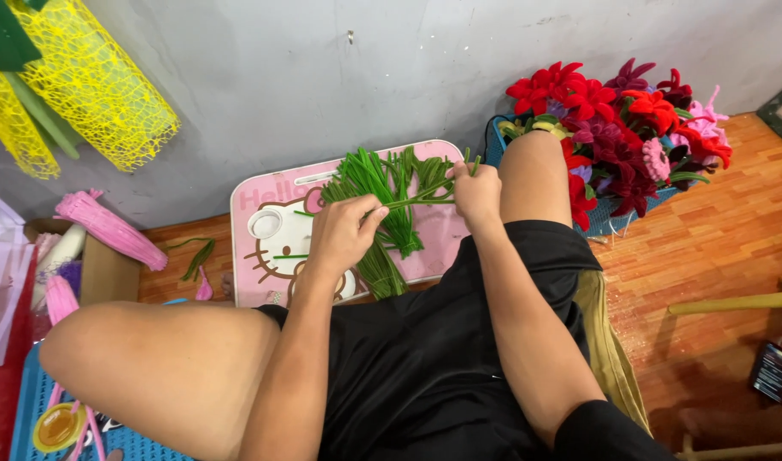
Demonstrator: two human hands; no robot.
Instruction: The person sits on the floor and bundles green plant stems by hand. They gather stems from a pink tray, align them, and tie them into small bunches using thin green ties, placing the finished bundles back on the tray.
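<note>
My left hand [344, 232] pinches one end of a thin green pipe-cleaner stem [417, 201]. My right hand [475, 193] grips the other end of that stem, held across above a small pink lap table [259, 205]. Piles of green pipe-cleaner leaves [382, 183] lie on the table under and behind my hands. A tight green bundle [381, 271] sticks out below my left hand. My bare knees and black shorts fill the foreground.
A blue basket [493, 137] of red, maroon and pink pipe-cleaner flowers [630, 128] stands at the right by my knee. Yellow mesh rolls [92, 85] hang at top left. Pink pipe-cleaner bundles [109, 226] and a cardboard box [105, 273] sit left. A phone [773, 371] lies on the wooden floor.
</note>
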